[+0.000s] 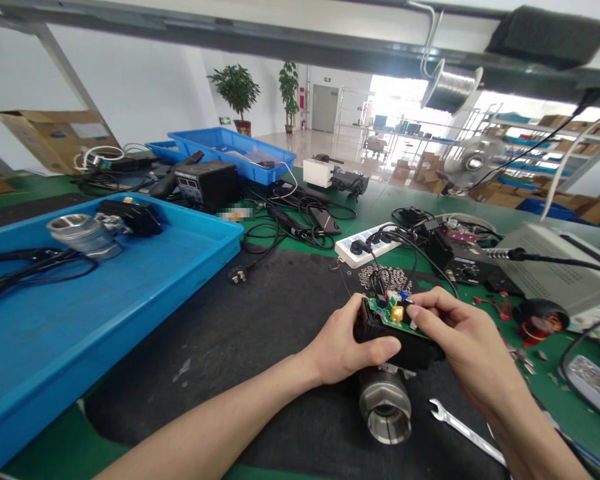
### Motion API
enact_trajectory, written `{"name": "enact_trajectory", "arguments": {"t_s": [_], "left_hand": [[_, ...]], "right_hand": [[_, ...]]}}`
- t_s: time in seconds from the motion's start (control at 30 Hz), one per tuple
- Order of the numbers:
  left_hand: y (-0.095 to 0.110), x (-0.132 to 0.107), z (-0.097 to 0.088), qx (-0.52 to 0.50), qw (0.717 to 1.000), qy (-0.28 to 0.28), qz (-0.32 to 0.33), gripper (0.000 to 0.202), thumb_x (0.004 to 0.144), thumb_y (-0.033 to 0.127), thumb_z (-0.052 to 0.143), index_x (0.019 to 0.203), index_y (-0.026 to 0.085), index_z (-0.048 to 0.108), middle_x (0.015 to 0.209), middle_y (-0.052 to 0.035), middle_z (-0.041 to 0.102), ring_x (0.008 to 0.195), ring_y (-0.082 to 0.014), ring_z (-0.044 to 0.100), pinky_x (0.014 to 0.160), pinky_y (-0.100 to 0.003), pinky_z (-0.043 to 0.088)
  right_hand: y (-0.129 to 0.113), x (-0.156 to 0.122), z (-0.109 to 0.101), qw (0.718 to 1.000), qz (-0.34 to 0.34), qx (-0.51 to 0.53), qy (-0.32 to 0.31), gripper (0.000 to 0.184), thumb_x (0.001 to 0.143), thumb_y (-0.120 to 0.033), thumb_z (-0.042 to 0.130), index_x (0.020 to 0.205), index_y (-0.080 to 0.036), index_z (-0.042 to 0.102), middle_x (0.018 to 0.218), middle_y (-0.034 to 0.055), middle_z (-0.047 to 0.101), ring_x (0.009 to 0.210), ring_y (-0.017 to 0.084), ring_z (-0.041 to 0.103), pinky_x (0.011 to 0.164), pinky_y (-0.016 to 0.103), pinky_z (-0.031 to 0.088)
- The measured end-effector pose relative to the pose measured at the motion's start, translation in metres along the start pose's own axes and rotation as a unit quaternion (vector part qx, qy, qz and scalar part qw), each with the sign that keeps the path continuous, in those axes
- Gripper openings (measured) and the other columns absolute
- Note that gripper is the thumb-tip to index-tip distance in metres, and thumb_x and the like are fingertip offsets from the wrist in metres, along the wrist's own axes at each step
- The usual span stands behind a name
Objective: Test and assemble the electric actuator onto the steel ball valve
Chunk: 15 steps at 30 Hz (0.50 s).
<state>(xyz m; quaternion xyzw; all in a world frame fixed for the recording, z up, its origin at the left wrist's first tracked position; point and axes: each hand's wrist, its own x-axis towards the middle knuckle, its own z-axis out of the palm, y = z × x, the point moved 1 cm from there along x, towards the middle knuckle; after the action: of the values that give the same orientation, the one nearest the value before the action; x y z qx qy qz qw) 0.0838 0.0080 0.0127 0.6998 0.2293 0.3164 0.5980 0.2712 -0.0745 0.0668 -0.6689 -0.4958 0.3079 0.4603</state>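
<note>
My left hand is wrapped round the left side of a black actuator housing, thumb across its near face. The housing sits on top of a steel ball valve, whose threaded opening faces me. A green circuit board with a yellow part and thin wires lies on the housing's top. At the board's right side, my right hand is closed in a pinch over small parts. The fingertips hide what they pinch. Right of the valve, an open-end wrench rests on the black mat.
A large blue tray at left holds another valve. Behind the board are a pile of metal rings and a white power strip with black cables. To the right stand a black soldering station and a grey instrument.
</note>
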Motion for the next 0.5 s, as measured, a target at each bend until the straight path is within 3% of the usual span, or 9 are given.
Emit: {"name": "enact_trajectory", "arguments": {"t_s": [0.5], "left_hand": [[-0.0006, 0.0002, 0.0001, -0.001, 1.0, -0.002, 0.003, 0.057, 0.078, 0.062, 0.077, 0.11, 0.019, 0.056, 0.101, -0.0016, 0.064, 0.091, -0.0193, 0.055, 0.076, -0.028, 0.043]], "right_hand": [[0.0023, -0.0014, -0.001, 1.0, -0.009, -0.016, 0.01, 0.03, 0.089, -0.053, 0.072, 0.099, -0.025, 0.072, 0.091, -0.001, 0.065, 0.082, 0.017, 0.053, 0.072, 0.031, 0.037]]}}
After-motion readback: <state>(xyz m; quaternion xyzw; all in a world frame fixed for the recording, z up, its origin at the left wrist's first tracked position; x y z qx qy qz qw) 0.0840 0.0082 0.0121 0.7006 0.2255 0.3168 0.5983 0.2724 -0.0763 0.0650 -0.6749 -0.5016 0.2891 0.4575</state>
